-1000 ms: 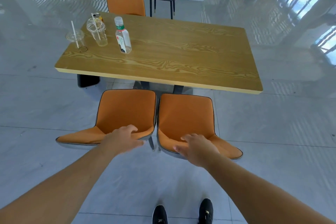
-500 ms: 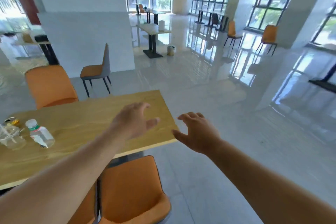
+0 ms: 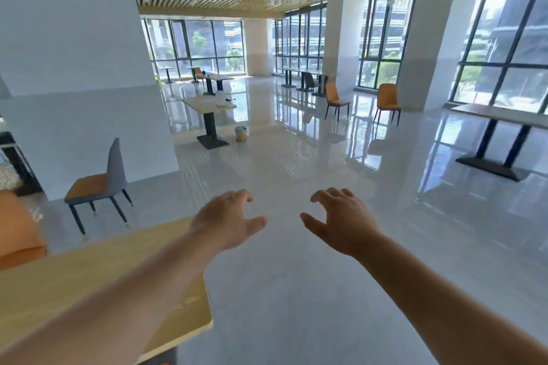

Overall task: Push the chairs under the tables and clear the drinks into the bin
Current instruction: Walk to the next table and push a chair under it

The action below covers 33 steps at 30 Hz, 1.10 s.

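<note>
My left hand [image 3: 226, 221] and my right hand [image 3: 341, 222] are held out in front of me in the air, fingers spread and curled, holding nothing. The wooden table [image 3: 74, 281] fills the lower left, its right corner under my left forearm. An orange chair back [image 3: 17, 231] shows at the left edge behind the table. A grey-backed chair with an orange seat [image 3: 100, 184] stands apart by the white wall. A small bin [image 3: 241, 133] stands on the floor beside a far pedestal table [image 3: 207, 105]. The drinks are out of view.
Two orange chairs [image 3: 388, 101] [image 3: 335, 99] stand loose near the windows. A long table [image 3: 501, 118] on dark legs stands at the right. A thick white pillar [image 3: 80, 68] rises at the left. Glossy tiled floor [image 3: 296, 172] stretches ahead.
My view has swung up and to the right, away from the two pushed chairs and the drinks. Both hands have lifted off the chair backs and now hang in the air.
</note>
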Each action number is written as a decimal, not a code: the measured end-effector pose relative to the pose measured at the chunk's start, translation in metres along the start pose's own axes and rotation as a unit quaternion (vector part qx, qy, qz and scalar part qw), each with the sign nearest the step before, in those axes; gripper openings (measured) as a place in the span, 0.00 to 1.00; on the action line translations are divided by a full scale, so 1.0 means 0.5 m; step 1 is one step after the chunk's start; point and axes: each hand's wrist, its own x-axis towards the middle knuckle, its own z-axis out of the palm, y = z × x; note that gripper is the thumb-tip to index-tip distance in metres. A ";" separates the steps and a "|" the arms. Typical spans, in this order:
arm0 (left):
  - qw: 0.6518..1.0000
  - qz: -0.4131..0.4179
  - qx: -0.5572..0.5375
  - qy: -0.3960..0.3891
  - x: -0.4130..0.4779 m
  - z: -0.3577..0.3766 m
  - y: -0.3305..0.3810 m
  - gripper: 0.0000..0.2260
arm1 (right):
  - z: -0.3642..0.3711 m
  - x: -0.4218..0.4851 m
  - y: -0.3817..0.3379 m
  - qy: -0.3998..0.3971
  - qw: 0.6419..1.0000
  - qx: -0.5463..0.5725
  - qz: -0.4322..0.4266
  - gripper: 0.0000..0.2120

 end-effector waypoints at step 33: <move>0.998 -0.065 -0.012 -0.023 1.248 0.304 -0.238 0.34 | 0.511 1.241 0.381 -0.049 0.995 0.067 -0.061 0.30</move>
